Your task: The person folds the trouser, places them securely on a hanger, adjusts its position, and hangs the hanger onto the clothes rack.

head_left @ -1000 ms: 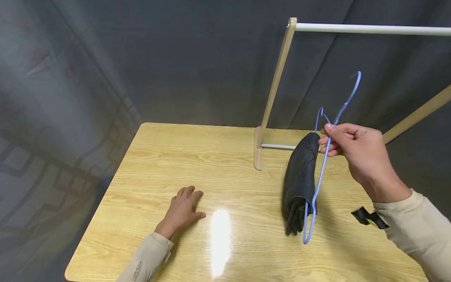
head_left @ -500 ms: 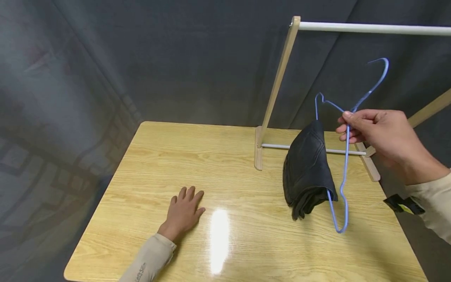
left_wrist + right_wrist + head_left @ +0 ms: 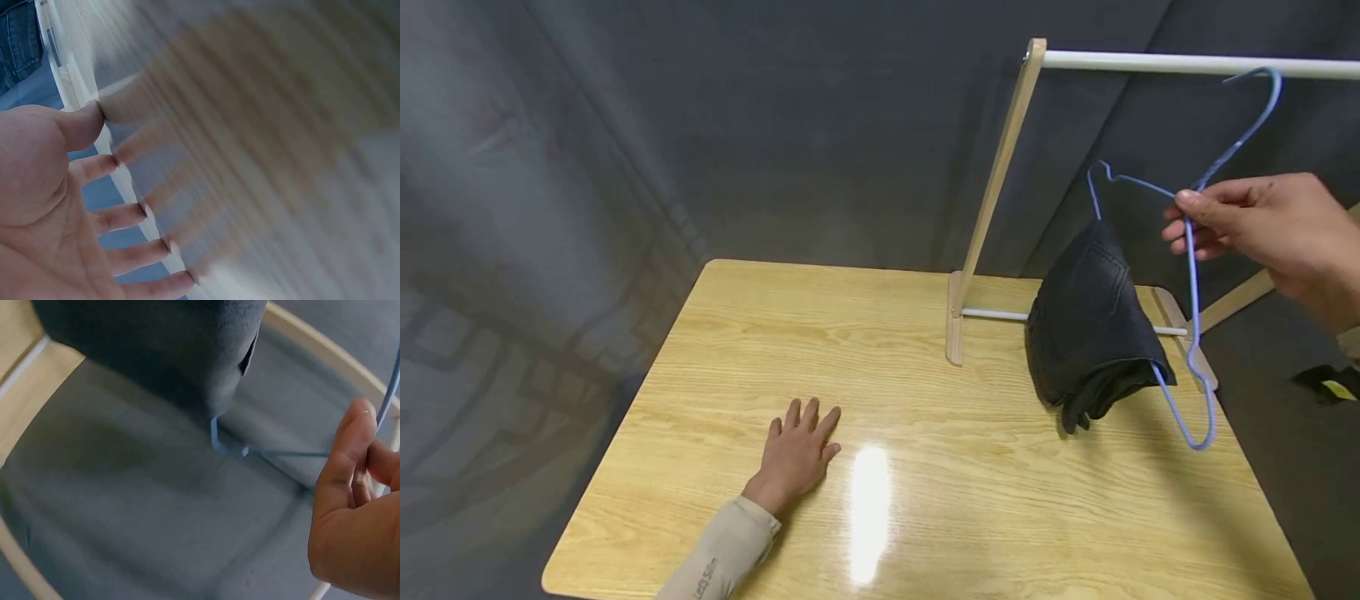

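Note:
My right hand [image 3: 1273,225] pinches a blue wire hanger [image 3: 1192,271] just below its hook, between thumb and fingers. Folded black trousers [image 3: 1086,321] with a stitched pocket hang over the hanger's lower bar, raised above the table. The hook overlaps the white rail [image 3: 1135,61] of a garment rack in the head view; whether they touch I cannot tell. In the right wrist view the trousers [image 3: 156,350] hang beside the hand [image 3: 356,500]. My left hand [image 3: 793,458] rests on the table with fingers spread; its fingertips touch the wood in the left wrist view.
The rack's wooden upright [image 3: 1000,175] and foot [image 3: 954,333] stand at the back of the wood-grain table [image 3: 775,333]. A lower white bar [image 3: 996,314] runs between its feet. Dark grey curtains [image 3: 850,150] hang behind and to the left.
My right hand has carried the hanger and trousers upward and to the right, bringing the hook to the rail's height in view. The left hand has flattened slightly on the table.

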Demonstrator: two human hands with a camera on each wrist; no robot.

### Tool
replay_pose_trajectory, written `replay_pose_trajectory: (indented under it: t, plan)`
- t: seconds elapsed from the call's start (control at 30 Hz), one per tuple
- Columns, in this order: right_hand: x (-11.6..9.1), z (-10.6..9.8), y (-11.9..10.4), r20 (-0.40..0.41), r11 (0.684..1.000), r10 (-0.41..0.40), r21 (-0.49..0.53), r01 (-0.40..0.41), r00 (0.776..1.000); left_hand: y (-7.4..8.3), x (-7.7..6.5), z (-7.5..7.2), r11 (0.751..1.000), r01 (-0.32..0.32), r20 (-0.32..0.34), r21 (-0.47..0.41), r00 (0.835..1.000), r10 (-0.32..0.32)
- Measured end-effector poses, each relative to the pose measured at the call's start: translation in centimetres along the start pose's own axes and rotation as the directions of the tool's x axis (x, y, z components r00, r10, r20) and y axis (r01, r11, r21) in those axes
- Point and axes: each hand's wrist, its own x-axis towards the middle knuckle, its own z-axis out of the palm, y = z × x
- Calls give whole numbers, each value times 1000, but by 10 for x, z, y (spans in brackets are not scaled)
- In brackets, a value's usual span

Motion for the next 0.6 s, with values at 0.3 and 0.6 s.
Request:
replay_pose_trajectory:
  t: [0.3, 0.6]
  plan:
    - [2, -31, 7, 15, 984, -3, -176, 6, 1000, 1, -4, 2, 1000, 2, -15, 32, 1000, -1]
    - [-2, -41, 9, -22, 959, -22, -285, 15, 1000, -2, -3, 3, 999, -1, -18, 43, 1000, 2]
